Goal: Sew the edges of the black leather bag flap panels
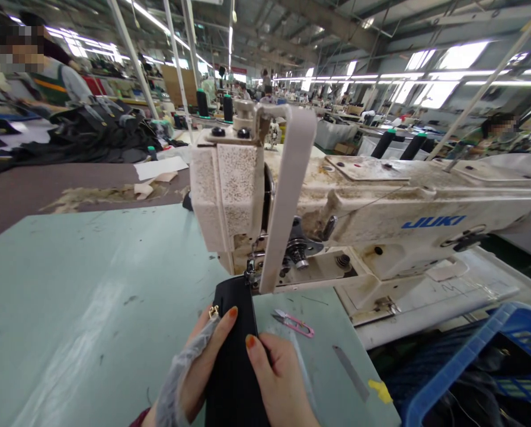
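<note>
The biggest risk here is to the fingertips: the black piece [234, 338], lying at lower centre of the frame, is reaching up under the needle area [250, 274] of the sewing machine [363, 207], and both thumbs are sitting not far below it. If the piece is fed too quickly, a thumb could be drawn toward the needle. The piece could also be skewing, since the two hands are pressing at slightly different heights, and that would be throwing a seam crooked. The small gold fitting [213, 311] on its left edge could be catching on the way in. The pink thread snips [294, 323], lying just right of the piece on the green table [92, 296], could be getting nudged by the right wrist.

The left hand [198, 367], wearing a clear plastic sleeve at bottom centre, is curling loosely around the piece's left edge, thumb lying on top. The right hand [278, 379] is pressing flat against the right edge, thumb on top; whether its fingers are wrapping underneath I cannot tell. A blue crate [470, 356] is sitting at lower right.
</note>
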A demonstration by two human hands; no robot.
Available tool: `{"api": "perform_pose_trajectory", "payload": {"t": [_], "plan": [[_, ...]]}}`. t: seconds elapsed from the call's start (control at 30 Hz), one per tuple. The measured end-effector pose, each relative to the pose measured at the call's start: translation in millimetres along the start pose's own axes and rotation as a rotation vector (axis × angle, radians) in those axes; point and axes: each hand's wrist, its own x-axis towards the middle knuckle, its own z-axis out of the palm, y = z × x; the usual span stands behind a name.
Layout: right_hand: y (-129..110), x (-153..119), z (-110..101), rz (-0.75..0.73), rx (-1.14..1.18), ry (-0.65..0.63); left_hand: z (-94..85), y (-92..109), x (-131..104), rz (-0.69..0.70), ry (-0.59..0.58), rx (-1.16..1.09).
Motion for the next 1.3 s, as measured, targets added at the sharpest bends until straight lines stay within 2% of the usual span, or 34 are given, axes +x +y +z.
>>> {"api": "perform_pose_trajectory", "payload": {"t": [0.1, 0.27, 0.4, 0.53, 0.7, 1.0, 1.13, 1.3], "plan": [[8.2, -2.2, 0.9, -0.023, -0.017, 0.029, -3.8, 2.4, -0.8, -0.038, -0.058, -0.015], [37.9, -6.7, 6.5, -0.054, 0.002, 0.125, -10.3, 4.4, 0.2, -0.159, -0.179, -0.086], [49.7, -10.8, 9.5, -0.081, -0.033, 0.144, -12.8, 2.4, 3.1, -0.114, -0.216, -0.080], [44.5, -14.0, 7.9, -0.095, -0.038, 0.153, -10.0, 12.6, -1.2, -0.025, -0.198, -0.030], [31.1, -16.6, 9.1, -0.084, -0.027, 0.175, -4.1, 28.4, -11.0, -0.041, -0.131, -0.004], [20.3, -19.3, 12.6, -0.026, 0.030, 0.261, 3.0, 22.8, -5.7, -0.229, -0.169, -0.101], [17.2, -17.3, 10.8, -0.018, 0.032, 0.245, -1.9, 21.6, -1.5, -0.189, -0.192, -0.069], [9.1, -11.3, 10.6, 0.020, 0.120, 0.228, -11.9, 19.1, 4.1, -0.085, -0.302, -0.062]]}}
